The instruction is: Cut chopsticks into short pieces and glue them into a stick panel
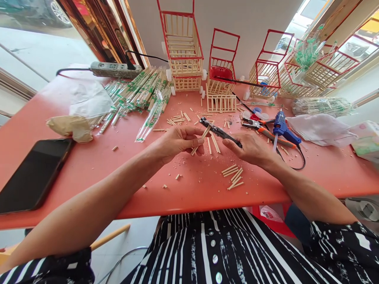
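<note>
At mid-frame, just above the red worktop (89,165), the left hand (177,142) pinches a thin wooden stick (201,139) between thumb and fingers. Just right of it, the right hand (251,149) is closed around black cutters (220,133), whose tip meets the stick's upper end. Cut stick pieces (233,175) lie below the right hand; a blue glue gun (282,128) rests right of centre.

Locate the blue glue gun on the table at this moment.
In the head view, the blue glue gun lies on the red table just beyond the right hand, beside the orange-handled pliers.
</note>
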The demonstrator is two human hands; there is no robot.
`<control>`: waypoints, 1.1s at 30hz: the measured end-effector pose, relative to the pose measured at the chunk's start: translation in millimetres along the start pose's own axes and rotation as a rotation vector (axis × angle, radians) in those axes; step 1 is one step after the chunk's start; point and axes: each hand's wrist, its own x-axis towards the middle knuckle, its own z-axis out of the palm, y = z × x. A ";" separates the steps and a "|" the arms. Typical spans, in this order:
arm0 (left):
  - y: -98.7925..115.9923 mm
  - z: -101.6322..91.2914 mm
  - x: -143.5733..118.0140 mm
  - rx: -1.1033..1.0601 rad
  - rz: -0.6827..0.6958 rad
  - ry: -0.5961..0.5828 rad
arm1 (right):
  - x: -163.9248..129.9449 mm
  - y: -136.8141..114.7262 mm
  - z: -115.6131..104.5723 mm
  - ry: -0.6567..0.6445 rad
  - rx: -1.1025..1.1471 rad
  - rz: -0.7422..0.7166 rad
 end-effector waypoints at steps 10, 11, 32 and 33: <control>5.9 0.6 -0.1 -0.033 0.013 0.044 | 6.9 -2.7 -0.6 0.063 -0.013 0.025; 5.7 0.7 0.2 -0.040 0.018 0.053 | 7.7 -2.5 -1.4 0.080 -0.011 0.024; 7.3 62.2 30.9 0.168 0.168 -0.100 | -4.8 -5.2 -1.8 0.283 0.767 0.174; 7.6 64.8 32.9 0.185 0.171 -0.096 | -5.2 -4.2 -1.2 0.312 0.772 0.193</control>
